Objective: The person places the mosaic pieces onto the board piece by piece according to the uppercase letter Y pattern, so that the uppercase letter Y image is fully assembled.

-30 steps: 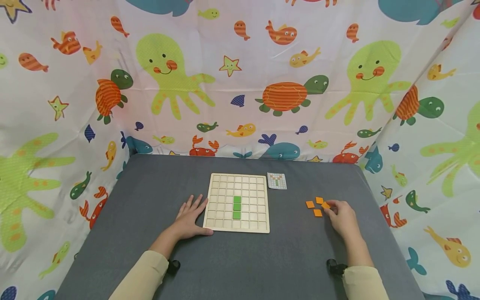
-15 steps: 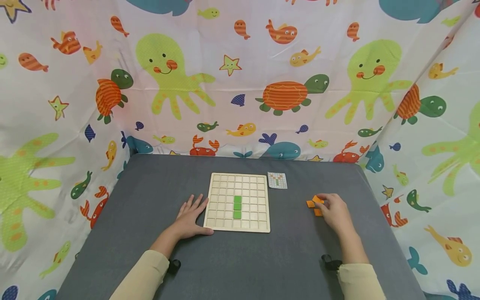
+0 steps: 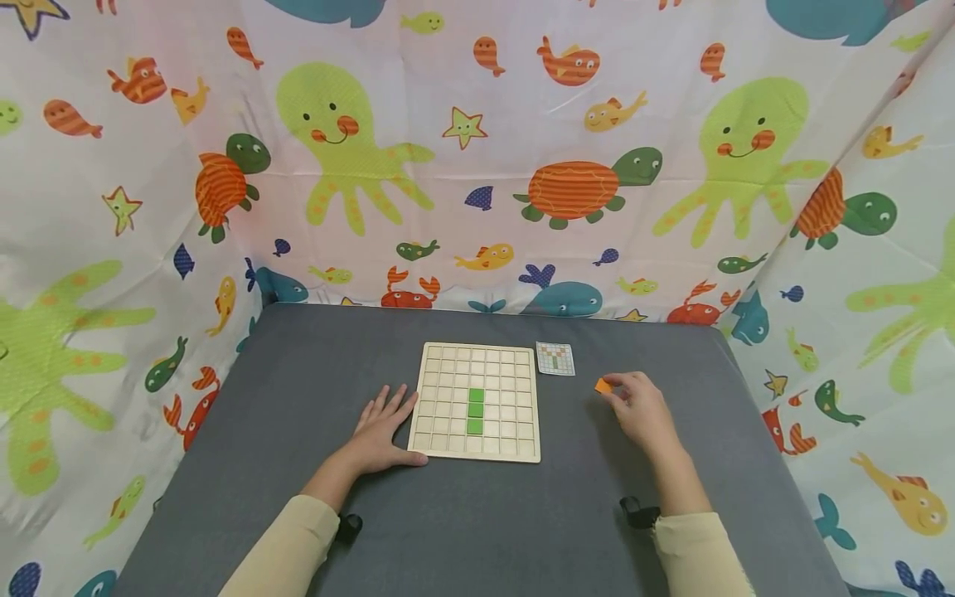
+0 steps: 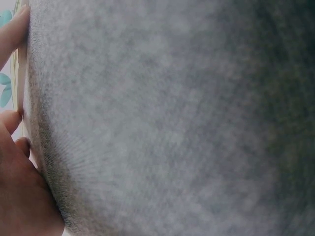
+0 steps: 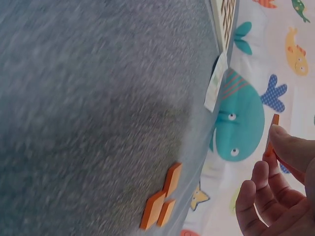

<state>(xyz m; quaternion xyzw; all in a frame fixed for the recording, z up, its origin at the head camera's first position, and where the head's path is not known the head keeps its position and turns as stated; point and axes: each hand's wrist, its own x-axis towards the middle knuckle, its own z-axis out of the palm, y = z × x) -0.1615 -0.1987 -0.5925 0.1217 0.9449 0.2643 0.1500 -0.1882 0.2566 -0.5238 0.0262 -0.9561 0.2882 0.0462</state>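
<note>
My right hand (image 3: 642,410) pinches a small square orange tile (image 3: 602,385) between thumb and fingers, to the right of the grid board. In the right wrist view, that tile (image 5: 272,135) is seen edge-on, raised above the table. Three more orange tiles (image 5: 153,209) lie close together on the cloth there; in the head view the right hand hides them. My left hand (image 3: 380,433) lies with fingers spread at the left edge of the wooden grid board (image 3: 474,457), thumb at its near corner. Three green tiles (image 3: 475,410) form a column in the board's cells.
A small printed card (image 3: 555,359) with a coloured grid pattern lies by the board's upper right corner. Grey cloth (image 3: 492,522) covers the table. A curtain (image 3: 448,191) with sea animals hangs behind and at both sides.
My right hand has lifted an orange tile from the group and carried it left toward the board. The left hand keeps its place at the board's edge.
</note>
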